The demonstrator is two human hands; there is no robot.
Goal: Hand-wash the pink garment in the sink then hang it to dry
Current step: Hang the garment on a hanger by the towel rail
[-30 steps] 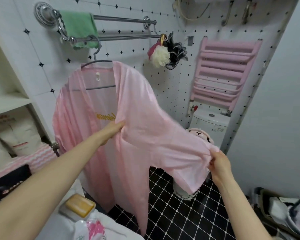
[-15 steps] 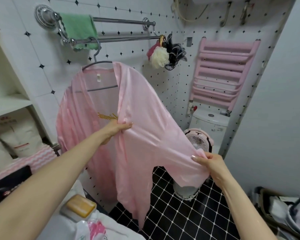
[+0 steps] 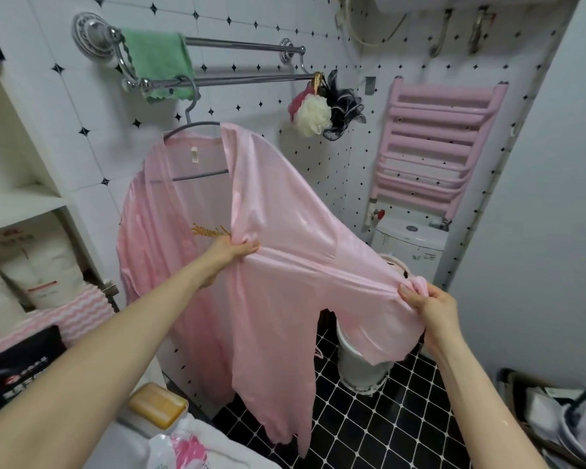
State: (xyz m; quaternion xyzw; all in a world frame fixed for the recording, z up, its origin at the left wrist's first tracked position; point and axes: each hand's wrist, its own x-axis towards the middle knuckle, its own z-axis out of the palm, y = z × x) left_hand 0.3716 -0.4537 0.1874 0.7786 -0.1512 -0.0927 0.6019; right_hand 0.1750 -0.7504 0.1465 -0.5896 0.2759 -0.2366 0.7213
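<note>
The pink garment (image 3: 278, 238), a satin robe with gold lettering, hangs on a grey hanger (image 3: 193, 125) hooked over the chrome towel rail (image 3: 244, 79). My left hand (image 3: 229, 253) grips the robe's front edge at chest height. My right hand (image 3: 430, 306) pinches the bunched end of its right sleeve, which is stretched out taut between both hands. The robe's hem hangs down toward the black tiled floor.
A green cloth (image 3: 159, 60) and bath puffs (image 3: 322, 113) hang on the rail. A pink wall rack (image 3: 433, 143) sits above the toilet (image 3: 410, 242). A white bin (image 3: 359, 363) stands under the sleeve. Soap (image 3: 158, 404) lies at the lower left; shelves are at the left.
My right hand shifted from the sleeve's underside to gripping its bunched cuff, pulling the sleeve tighter. My left hand closed more firmly on the front edge.
</note>
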